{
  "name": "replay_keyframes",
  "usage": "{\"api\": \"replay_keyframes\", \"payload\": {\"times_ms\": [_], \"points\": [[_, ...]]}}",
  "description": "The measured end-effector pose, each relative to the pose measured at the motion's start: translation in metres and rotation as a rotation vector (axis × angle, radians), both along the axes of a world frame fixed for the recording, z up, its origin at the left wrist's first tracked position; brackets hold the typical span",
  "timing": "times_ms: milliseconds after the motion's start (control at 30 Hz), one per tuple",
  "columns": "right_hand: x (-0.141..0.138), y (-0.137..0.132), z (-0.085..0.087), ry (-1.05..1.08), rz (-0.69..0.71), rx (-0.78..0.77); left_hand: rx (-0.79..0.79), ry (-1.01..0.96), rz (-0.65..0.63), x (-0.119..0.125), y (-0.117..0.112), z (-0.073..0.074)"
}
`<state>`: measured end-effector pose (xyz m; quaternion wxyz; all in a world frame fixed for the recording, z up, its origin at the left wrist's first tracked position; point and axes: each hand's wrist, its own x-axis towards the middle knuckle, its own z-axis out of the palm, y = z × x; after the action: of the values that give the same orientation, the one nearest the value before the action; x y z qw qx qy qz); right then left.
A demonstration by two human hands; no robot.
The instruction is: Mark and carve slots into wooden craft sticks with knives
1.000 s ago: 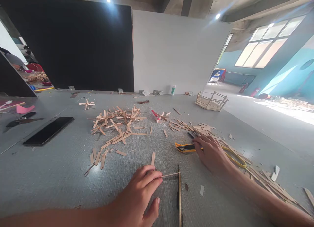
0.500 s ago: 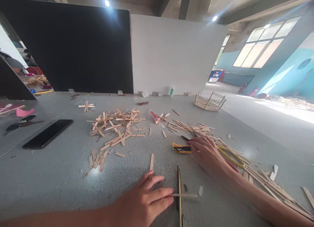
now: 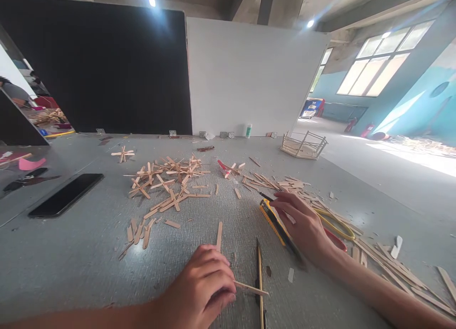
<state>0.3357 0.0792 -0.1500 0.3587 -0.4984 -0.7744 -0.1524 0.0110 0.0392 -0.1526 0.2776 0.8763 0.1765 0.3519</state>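
My left hand (image 3: 203, 288) rests low on the grey table (image 3: 81, 253) with its fingers curled, pinching a thin wooden stick (image 3: 251, 288) that points right and crosses a long dark skewer (image 3: 259, 284). My right hand (image 3: 304, 227) is closed round a yellow and black utility knife (image 3: 278, 223), which slants from upper left down toward my wrist. A single flat craft stick (image 3: 219, 234) lies just beyond my left hand.
Several loose and crossed craft sticks (image 3: 167, 182) are heaped at the table's middle, more sticks (image 3: 392, 265) trail along the right edge. A black phone (image 3: 66, 195) lies at the left. A stick-built basket (image 3: 303, 146) and a small bottle (image 3: 248, 130) stand at the back. Yellow-handled scissors (image 3: 337, 224) lie behind my right hand.
My right hand has picked up the utility knife and swung it toward me. My left hand has curled its fingers and drawn the thin stick back across the skewer.
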Motion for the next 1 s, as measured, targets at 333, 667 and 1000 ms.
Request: {"api": "replay_keyframes", "payload": {"times_ms": [333,667,1000], "points": [[-0.006,-0.013,0.009,0.012,0.094,0.118,-0.015,-0.026,0.085,-0.002,-0.002,0.000],[-0.024,-0.026,0.017,-0.067,0.235,-0.014,0.002,-0.025,0.007,-0.002,-0.003,-0.001],[-0.070,-0.061,0.052,0.027,0.409,-0.668,0.000,-0.005,0.083,-0.002,-0.008,0.006]]}}
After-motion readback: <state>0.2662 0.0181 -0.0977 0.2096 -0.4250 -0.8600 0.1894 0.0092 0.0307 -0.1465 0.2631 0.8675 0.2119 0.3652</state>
